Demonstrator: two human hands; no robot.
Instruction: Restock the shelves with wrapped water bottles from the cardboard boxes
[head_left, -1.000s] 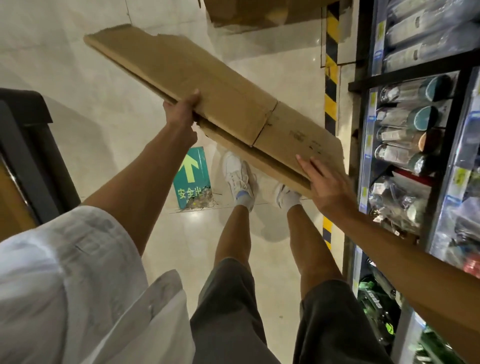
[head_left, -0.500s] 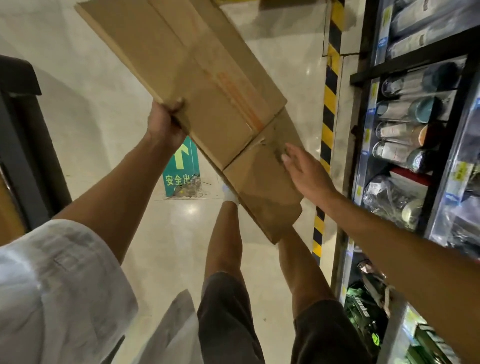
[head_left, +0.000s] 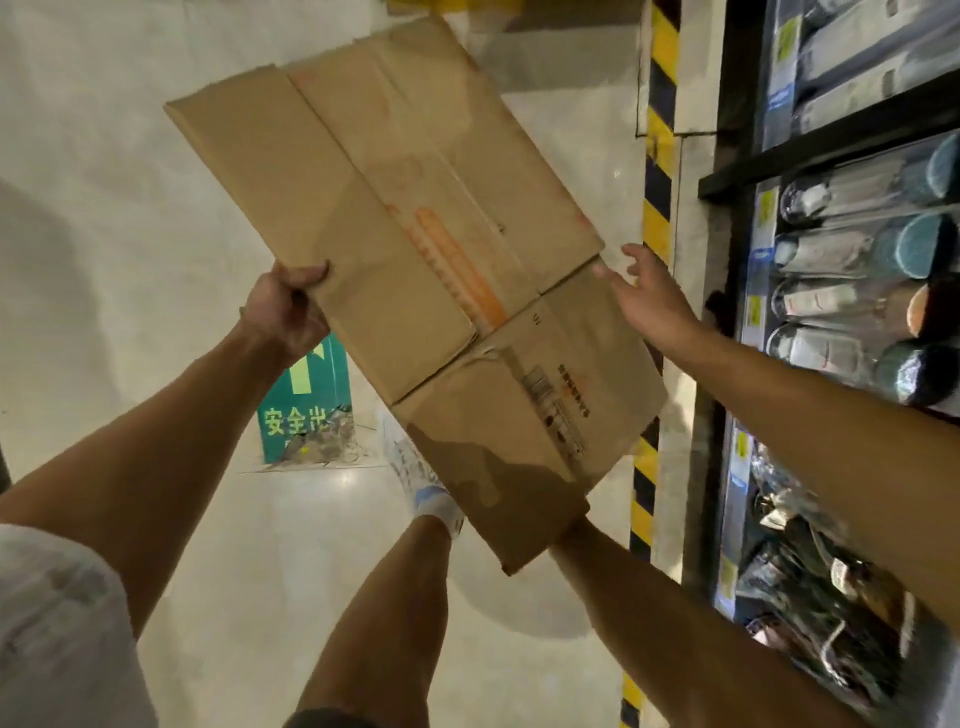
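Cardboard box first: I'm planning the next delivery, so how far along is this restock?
Done: wrapped bottles lie in rows on the shelf, and the cardboard box is flattened. In hand: the left hand grips the box's edge, while the right hand, fingers spread, is at its right side. Left: putting this cardboard away. Whether more boxes wait cannot be seen.

your one head-worn wide-angle view looks steeply down and forward, close over your left hand (head_left: 283, 306) gripping the flattened brown cardboard box (head_left: 415, 270); dark shelving (head_left: 831, 150) runs right of that grip.
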